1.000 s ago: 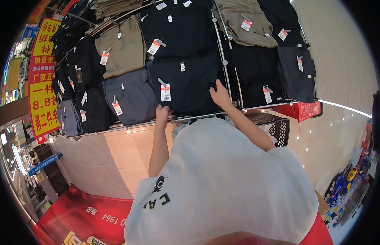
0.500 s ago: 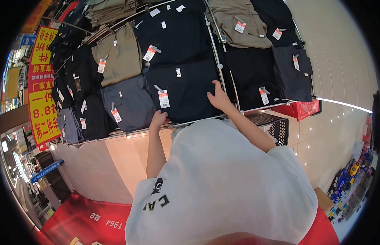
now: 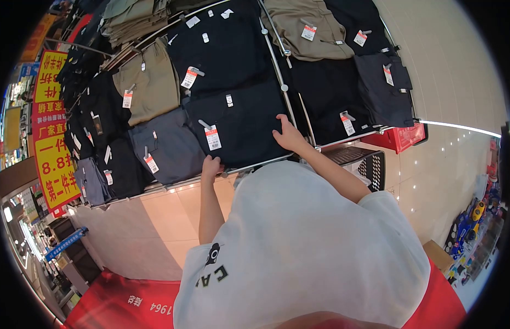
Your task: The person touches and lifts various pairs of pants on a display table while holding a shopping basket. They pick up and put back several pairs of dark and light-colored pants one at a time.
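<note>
A folded pair of black trousers [image 3: 244, 123] with a red-and-white price tag [image 3: 212, 137] lies on the lowest row of a sloping display rack. My left hand [image 3: 211, 164] curls over its lower left edge at the rack's front rail. My right hand [image 3: 288, 134] rests on its right side, thumb spread upward and fingers at the edge beside the metal divider rail [image 3: 279, 66]. My white T-shirt fills the lower middle of the view.
Grey trousers [image 3: 167, 145] lie left of the black pair and khaki ones [image 3: 148, 82] above. A black basket [image 3: 370, 164] and a red basket [image 3: 400, 137] sit below the rack at right. A yellow-and-red sign [image 3: 49, 137] hangs left. A red mat [image 3: 129, 301] covers the tiled floor.
Both hands stay on the black trousers. The left hand has slid slightly left along the lower edge, and the view has shifted so the rack sits further left and higher.
</note>
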